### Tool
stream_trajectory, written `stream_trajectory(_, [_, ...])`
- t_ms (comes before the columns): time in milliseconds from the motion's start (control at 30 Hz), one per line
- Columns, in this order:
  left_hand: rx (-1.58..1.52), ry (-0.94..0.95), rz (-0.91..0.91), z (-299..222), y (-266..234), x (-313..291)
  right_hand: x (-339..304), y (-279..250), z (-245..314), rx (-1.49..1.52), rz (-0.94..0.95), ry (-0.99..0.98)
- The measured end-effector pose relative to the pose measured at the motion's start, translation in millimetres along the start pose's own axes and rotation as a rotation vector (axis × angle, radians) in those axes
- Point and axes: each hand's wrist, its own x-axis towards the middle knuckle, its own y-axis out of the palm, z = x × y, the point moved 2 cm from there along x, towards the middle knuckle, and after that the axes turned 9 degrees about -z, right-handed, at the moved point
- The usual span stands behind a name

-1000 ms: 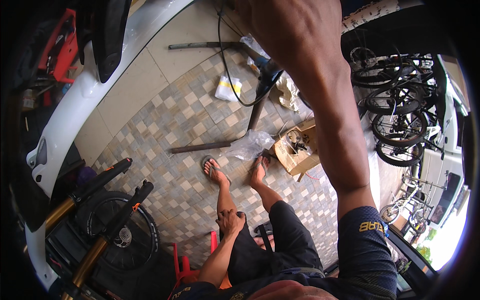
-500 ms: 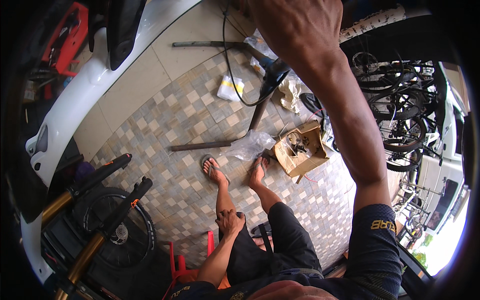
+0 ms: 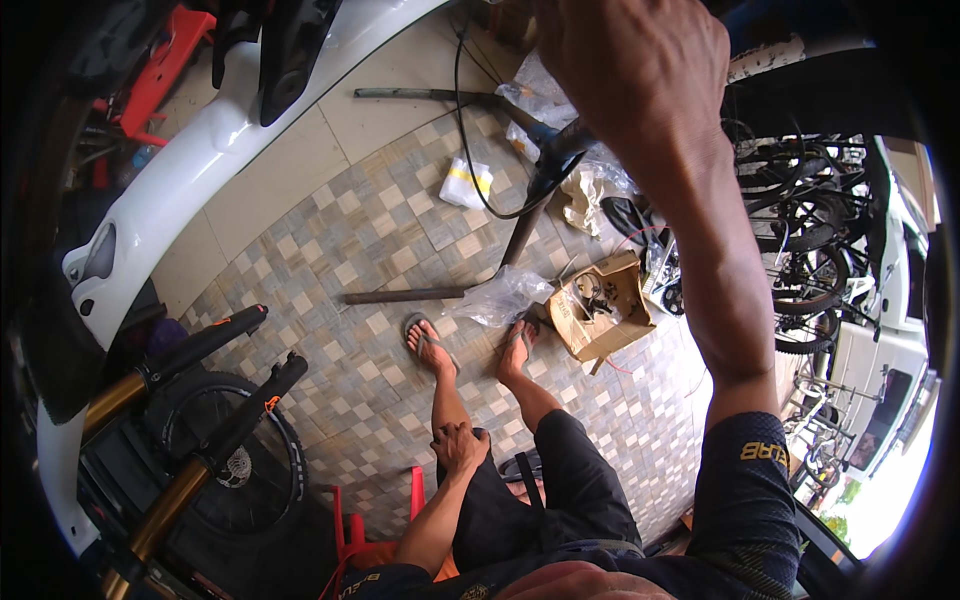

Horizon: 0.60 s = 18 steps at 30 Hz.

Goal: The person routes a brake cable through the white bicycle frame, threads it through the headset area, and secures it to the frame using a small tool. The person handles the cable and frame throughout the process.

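My left hand (image 3: 461,447) rests on my left knee, its fingers draped apart over the knee and holding nothing. My right arm reaches up to the top of the head view, where the back of my right hand (image 3: 640,60) shows. Its fingers are hidden beyond the knuckles, so what they touch cannot be made out. Left of that hand, a glossy white bicycle frame (image 3: 175,180) curves down the left side. A thin black cable (image 3: 459,120) hangs beside the hand, in front of a dark metal stand (image 3: 520,235) on the floor.
An open cardboard box (image 3: 570,335) with small parts stands by my right foot, next to a clear plastic bag (image 3: 497,297). A gold-and-black suspension fork (image 3: 185,500) and a wheel (image 3: 290,455) are at lower left. Several bicycles (image 3: 805,250) line the right. I sit on a red chair (image 3: 350,530).
My right hand has shifted slightly right and down. The white frame sits a little further right in the picture. My left hand stays on the knee.
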Motion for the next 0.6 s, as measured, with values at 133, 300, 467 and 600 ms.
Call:
stream_trajectory(133, [-0.020,-0.006,-0.012,0.3,-4.7,1.4,9.9,-17.4,-5.3,0.129,-0.126,0.085])
stream_trajectory(300, [-0.024,-0.010,-0.050,4.6,-9.5,3.9,12.8,-48.7,6.8,0.018,-0.266,0.041])
stream_trajectory(467, [-0.164,-0.065,0.038,16.4,-33.3,11.6,-11.9,-41.4,-3.5,0.103,-0.195,0.096])
stream_trajectory(600, [-0.298,-0.080,0.160,42.9,-62.5,13.2,-4.1,-17.9,-18.3,0.455,-0.254,0.392])
